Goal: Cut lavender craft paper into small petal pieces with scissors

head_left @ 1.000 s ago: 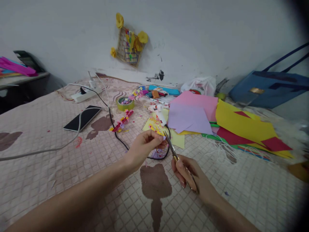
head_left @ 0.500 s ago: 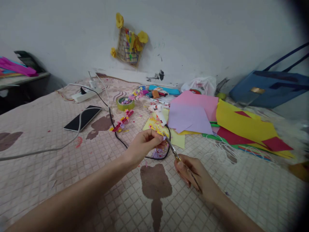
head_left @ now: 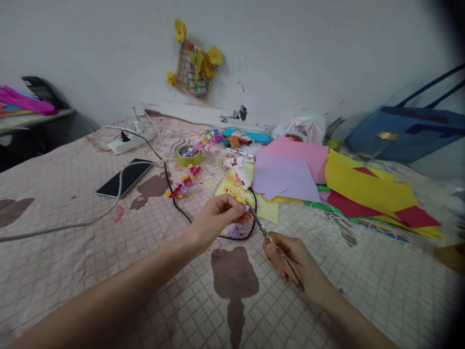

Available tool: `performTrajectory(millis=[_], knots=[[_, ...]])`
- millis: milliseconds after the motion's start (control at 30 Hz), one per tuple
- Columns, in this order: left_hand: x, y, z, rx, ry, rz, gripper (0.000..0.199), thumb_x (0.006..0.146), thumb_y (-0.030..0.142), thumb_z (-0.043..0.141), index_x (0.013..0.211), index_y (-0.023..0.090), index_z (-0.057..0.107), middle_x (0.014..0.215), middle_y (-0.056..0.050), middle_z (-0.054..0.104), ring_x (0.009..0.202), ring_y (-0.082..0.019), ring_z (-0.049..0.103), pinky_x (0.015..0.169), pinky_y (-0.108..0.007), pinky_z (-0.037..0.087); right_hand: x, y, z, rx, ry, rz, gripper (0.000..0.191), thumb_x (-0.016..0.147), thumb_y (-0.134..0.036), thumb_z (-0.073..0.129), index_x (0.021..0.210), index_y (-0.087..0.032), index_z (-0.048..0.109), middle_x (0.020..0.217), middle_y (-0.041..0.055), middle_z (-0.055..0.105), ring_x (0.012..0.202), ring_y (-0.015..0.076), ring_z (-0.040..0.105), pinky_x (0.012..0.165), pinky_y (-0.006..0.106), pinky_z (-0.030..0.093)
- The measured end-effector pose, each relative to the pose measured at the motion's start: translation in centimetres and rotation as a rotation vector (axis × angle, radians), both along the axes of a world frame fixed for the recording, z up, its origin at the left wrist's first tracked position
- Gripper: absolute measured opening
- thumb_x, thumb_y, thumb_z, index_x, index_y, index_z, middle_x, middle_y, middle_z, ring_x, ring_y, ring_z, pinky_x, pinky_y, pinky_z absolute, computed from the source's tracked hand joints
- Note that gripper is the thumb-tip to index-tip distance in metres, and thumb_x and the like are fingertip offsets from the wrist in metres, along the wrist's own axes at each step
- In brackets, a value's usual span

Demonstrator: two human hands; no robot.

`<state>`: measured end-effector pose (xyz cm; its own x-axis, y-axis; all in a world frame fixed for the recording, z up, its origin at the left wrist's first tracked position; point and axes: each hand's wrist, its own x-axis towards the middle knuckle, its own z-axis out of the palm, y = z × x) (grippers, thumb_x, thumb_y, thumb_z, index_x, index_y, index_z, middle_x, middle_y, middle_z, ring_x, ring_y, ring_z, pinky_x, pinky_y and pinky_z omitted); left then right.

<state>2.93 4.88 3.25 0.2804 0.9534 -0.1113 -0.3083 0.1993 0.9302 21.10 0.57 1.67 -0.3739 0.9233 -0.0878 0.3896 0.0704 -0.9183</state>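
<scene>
Between the thumb and fingers of my left hand [head_left: 227, 213] is a small piece of purple paper [head_left: 247, 208]. My right hand [head_left: 290, 259] is closed around the handles of a pair of scissors [head_left: 258, 223], whose blades point up and left and meet the paper at their tips. Just beyond my hands, a white glue gun [head_left: 242, 177] lies on a pale yellow sheet [head_left: 268, 211] strewn with small yellow and pink paper bits. Purple paper pieces [head_left: 238, 230] lie below my left fingers, partly hidden by them.
A black cord [head_left: 178, 208] loops around the work spot. To the left lie a dark phone [head_left: 125, 178], a power strip [head_left: 131, 143] and a decorated red strip [head_left: 185, 182]. A tape roll [head_left: 189, 156] stands behind. Coloured sheets [head_left: 286, 177], white string [head_left: 337, 225] and a blue bag [head_left: 410, 133] fill the right.
Hardly anything differs. Both hands, the paper piece and the scissors stay in nearly the same place, with only a very slight shift of my right hand.
</scene>
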Motion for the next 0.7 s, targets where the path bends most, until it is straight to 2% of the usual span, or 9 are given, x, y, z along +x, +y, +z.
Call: performTrajectory(millis=[167,467,567,633,700], knots=[[-0.1,0.1,0.0,-0.002,0.004,-0.003,0.016,0.071,0.025,0.065,0.069,0.013,0.054,0.07,-0.002,0.064,0.066,-0.009,0.06,0.07,-0.024,0.046,0.1,0.0,0.2,0.025,-0.033,0.002,0.045,0.084,-0.055,0.037,0.055,-0.02,0.036,0.046,-0.0048,0.036,0.043,0.0092,0.033,0.041,0.023,0.025],[-0.5,0.4,0.0,0.037,0.038,-0.023,0.018,0.071,0.028,0.066,0.07,0.013,0.056,0.072,-0.003,0.065,0.067,-0.01,0.06,0.07,-0.026,0.048,0.7,0.4,-0.5,0.041,-0.056,-0.048,0.041,0.085,-0.052,0.037,0.058,-0.021,0.038,0.045,-0.0058,0.036,0.04,0.0093,0.033,0.039,0.022,0.025],[-1.4,1.3,0.2,0.105,0.117,0.022,0.019,0.07,0.029,0.066,0.069,0.013,0.057,0.073,-0.004,0.065,0.068,-0.011,0.061,0.071,-0.027,0.049,2.4,1.6,-0.5,0.226,-0.327,-0.117,0.037,0.084,-0.049,0.041,0.06,-0.02,0.042,0.048,-0.0043,0.042,0.044,0.0111,0.04,0.044,0.023,0.027],[-2.3,2.0,0.5,0.155,0.172,0.084,0.018,0.069,0.029,0.067,0.068,0.014,0.057,0.069,-0.002,0.065,0.065,-0.01,0.06,0.068,-0.025,0.05,3.8,2.5,-0.4,0.356,-0.65,-0.184,0.035,0.082,-0.049,0.044,0.062,-0.02,0.045,0.049,-0.0023,0.049,0.048,0.0142,0.046,0.046,0.024,0.025],[-3.2,2.6,0.7,0.2,0.236,0.11,0.016,0.069,0.028,0.067,0.068,0.014,0.058,0.068,-0.002,0.065,0.065,-0.01,0.06,0.067,-0.024,0.049,5.0,3.3,-0.4,0.405,-0.953,-0.251,0.033,0.081,-0.05,0.044,0.066,-0.021,0.049,0.053,0.0005,0.055,0.05,0.018,0.051,0.047,0.026,0.021]])
